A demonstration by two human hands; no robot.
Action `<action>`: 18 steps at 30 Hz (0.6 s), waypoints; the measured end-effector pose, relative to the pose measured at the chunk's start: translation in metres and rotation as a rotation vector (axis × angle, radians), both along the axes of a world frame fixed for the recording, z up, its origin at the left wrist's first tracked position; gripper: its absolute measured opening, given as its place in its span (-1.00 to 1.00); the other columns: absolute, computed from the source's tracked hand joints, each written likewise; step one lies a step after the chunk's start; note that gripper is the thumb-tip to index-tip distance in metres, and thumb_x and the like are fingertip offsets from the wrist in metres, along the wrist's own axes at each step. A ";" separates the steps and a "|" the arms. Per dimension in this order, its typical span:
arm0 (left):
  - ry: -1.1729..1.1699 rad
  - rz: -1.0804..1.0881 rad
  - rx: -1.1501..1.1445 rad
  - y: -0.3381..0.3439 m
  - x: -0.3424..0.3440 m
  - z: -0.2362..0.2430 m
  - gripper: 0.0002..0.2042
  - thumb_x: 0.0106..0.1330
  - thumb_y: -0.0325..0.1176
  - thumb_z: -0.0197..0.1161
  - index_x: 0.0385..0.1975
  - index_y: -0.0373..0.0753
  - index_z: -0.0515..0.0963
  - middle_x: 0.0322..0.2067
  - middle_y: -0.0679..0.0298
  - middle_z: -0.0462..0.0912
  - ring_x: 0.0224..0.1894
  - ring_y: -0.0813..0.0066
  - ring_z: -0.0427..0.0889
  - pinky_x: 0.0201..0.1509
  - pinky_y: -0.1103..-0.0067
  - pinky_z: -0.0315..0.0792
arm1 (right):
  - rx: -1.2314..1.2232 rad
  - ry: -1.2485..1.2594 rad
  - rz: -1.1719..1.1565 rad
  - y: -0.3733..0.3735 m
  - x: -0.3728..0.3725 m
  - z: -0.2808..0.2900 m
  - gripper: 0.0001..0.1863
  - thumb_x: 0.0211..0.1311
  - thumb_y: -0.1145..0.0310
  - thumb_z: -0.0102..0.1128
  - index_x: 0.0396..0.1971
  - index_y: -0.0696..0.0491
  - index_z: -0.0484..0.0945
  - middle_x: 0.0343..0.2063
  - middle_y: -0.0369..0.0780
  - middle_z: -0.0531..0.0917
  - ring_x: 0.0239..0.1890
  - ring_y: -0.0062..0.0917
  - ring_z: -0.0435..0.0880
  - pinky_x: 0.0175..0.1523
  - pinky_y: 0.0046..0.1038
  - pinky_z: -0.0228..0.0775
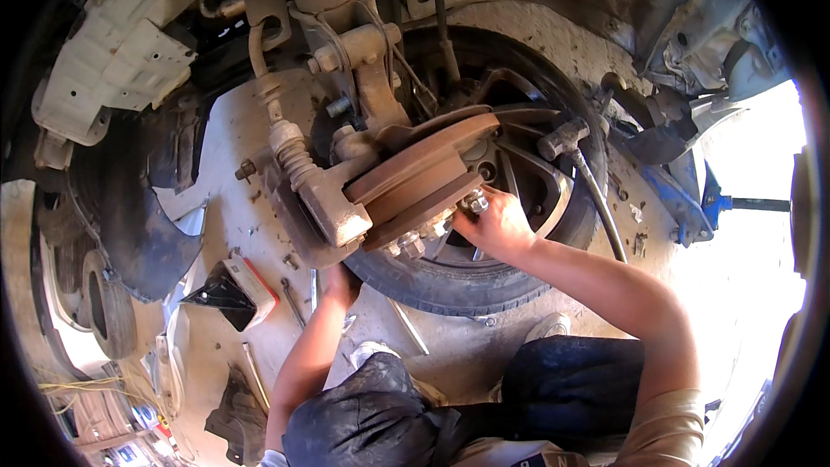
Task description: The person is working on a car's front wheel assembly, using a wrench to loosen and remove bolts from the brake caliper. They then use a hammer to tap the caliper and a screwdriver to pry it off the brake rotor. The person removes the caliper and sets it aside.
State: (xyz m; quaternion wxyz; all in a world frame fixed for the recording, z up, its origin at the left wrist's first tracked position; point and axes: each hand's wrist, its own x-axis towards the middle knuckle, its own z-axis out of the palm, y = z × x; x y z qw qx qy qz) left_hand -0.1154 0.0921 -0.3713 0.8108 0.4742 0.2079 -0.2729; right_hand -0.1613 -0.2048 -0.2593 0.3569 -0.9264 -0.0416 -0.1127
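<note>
A rusty brake disc hangs tilted in front of me, with a brake caliper around its left side. On the hub face several wheel studs carry nuts. My right hand is at the hub's right side, its fingers closed around a shiny lug nut; part of the fingers is hidden. My left hand reaches up beneath the caliper, in shadow, and its fingers are hidden behind the caliper's lower end. A ribbed rubber boot on a steering rod runs just above the caliper.
Behind the disc a wheel with tyre lies flat on the floor. A hammer rests across it. A blue jack stands at right. Wrenches and a red-and-white box lie at left. Suspension parts and body panels hang overhead.
</note>
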 end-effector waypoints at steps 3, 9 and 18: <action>0.043 0.057 -0.022 0.001 0.004 -0.008 -0.53 0.40 0.04 -0.08 0.12 -0.15 0.39 0.01 0.24 0.55 0.00 0.31 0.55 0.08 0.37 0.47 | 0.016 0.024 -0.002 0.001 0.001 0.003 -0.59 0.07 0.22 0.28 -0.17 0.19 0.48 -0.49 -0.02 0.61 -0.49 -0.13 0.63 -0.40 -0.24 0.49; 0.035 0.129 -0.049 -0.007 0.003 -0.008 -0.55 0.41 0.02 -0.09 0.11 -0.15 0.40 -0.01 0.24 0.56 -0.02 0.32 0.56 0.08 0.37 0.47 | -0.019 -0.023 0.016 0.004 0.003 -0.003 -0.57 0.05 0.26 0.26 -0.10 0.16 0.49 -0.47 -0.04 0.63 -0.48 -0.13 0.64 -0.37 -0.28 0.52; 0.122 0.130 -0.098 -0.013 0.001 0.015 -0.44 0.42 0.12 -0.21 0.21 -0.15 0.33 0.15 0.18 0.46 0.15 0.24 0.47 0.24 0.31 0.36 | 0.190 0.127 -0.062 0.006 0.007 -0.003 -0.65 0.04 0.34 0.26 -0.14 0.11 0.55 -0.46 0.01 0.64 -0.35 -0.13 0.65 -0.24 -0.26 0.52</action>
